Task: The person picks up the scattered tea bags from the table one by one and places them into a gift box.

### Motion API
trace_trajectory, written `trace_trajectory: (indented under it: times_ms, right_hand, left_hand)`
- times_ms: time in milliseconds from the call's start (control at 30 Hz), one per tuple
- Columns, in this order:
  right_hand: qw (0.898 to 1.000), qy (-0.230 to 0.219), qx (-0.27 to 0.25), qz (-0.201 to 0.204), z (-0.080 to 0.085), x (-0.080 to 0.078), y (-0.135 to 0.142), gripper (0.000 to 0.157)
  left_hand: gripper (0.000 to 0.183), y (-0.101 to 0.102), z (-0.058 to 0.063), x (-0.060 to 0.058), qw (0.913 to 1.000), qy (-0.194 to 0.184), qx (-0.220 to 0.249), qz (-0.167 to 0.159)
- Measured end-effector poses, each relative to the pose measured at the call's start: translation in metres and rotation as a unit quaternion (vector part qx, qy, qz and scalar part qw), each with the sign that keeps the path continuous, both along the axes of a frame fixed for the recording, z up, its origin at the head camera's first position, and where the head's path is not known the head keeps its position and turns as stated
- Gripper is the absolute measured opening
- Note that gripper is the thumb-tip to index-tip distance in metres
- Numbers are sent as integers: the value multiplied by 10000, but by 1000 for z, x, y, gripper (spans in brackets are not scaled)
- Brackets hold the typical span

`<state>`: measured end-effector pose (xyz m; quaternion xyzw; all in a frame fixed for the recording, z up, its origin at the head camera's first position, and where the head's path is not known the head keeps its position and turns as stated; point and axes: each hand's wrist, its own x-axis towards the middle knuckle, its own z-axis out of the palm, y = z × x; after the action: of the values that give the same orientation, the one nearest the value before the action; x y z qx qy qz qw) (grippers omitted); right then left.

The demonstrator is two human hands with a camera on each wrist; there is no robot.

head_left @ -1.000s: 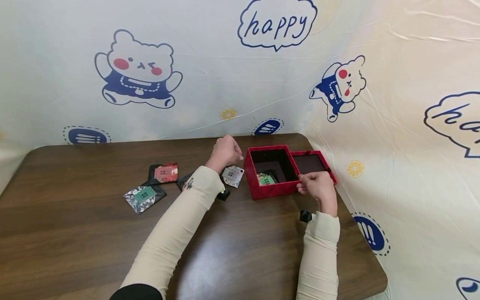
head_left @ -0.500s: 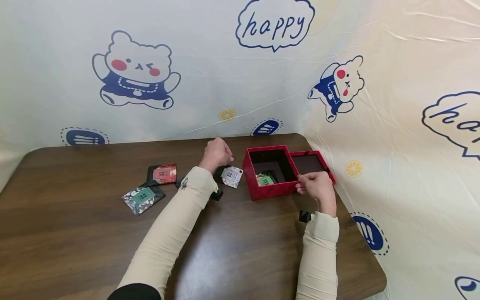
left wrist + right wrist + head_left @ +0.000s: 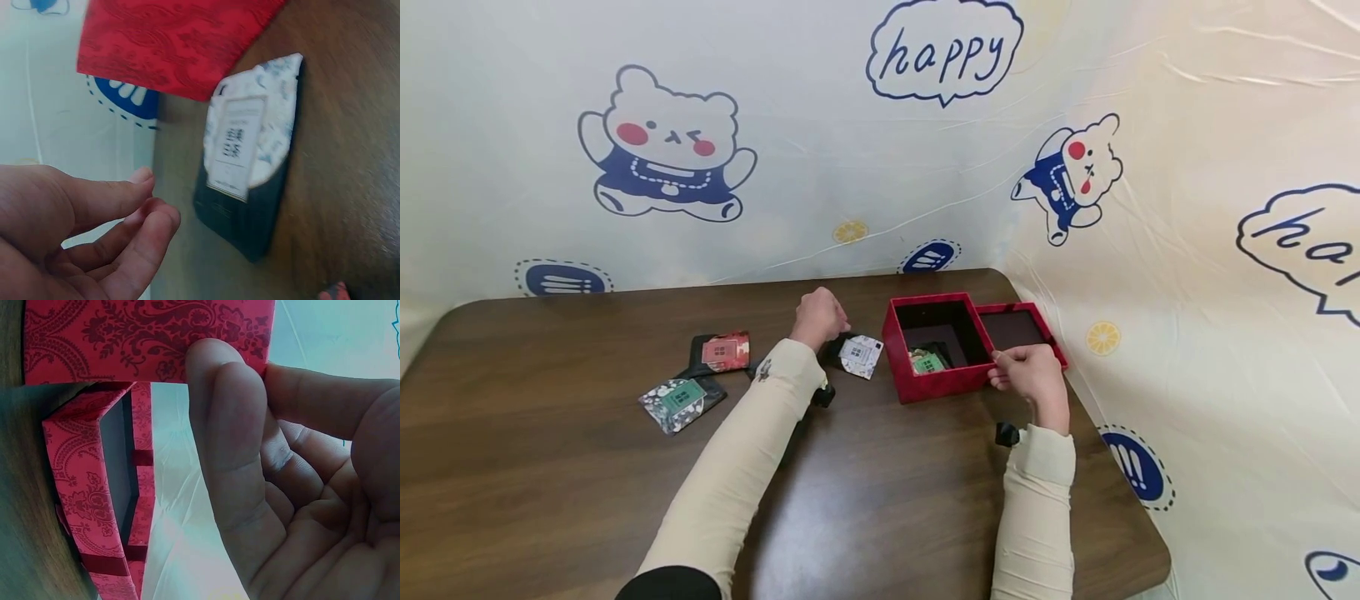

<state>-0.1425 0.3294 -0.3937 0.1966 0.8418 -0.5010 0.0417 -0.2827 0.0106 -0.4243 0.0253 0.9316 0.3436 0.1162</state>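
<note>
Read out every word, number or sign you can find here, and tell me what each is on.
"happy": in the cloud-shaped speech bubble on the wall covering.
"ha", cut off by the picture's edge: in the right-hand speech bubble.
What looks like "!!!": on a blue oval.
Too small or blurred: writing on the sachets' white label, red label, left green label, and green label inside the red box.

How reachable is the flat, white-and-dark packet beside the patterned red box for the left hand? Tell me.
Probably yes: the left hand looks empty and close to the flat, white-and-dark packet, and no object lies on it.
</note>
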Motion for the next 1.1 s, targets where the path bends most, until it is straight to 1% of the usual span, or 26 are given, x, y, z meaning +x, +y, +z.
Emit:
trace_trajectory:
  times_ms: [67, 200, 433, 600, 767, 967, 1100]
  right_hand:
    - [10000, -8, 6, 17, 0, 0, 0, 24]
    - [10000, -36, -22, 20, 1, 0, 0, 24]
    - [9999, -111, -33, 53, 0, -1, 0, 24]
    - [9999, -128, 36, 9, 0, -2, 1, 23]
    - [9999, -105, 46, 24, 2, -1, 1, 24]
    - [9999, -108, 43, 25, 2, -1, 2, 24]
    - [10000, 33, 44, 41, 1, -1, 1, 23]
  left_hand:
    - [4, -1, -4, -1, 10000, 23, 1, 14]
    - [8, -3, -12, -4, 9999, 125, -90, -4]
    - [13, -3, -23, -7, 9998, -107, -172, -31]
    - [12, -1, -26, -9, 9996, -69, -237, -118]
    - [8, -2, -28, -11, 9998, 0, -171, -71]
    - [19, -3, -30, -11, 9999, 25, -141, -87]
    - [23, -3, -28, -12, 9996, 115, -171, -186]
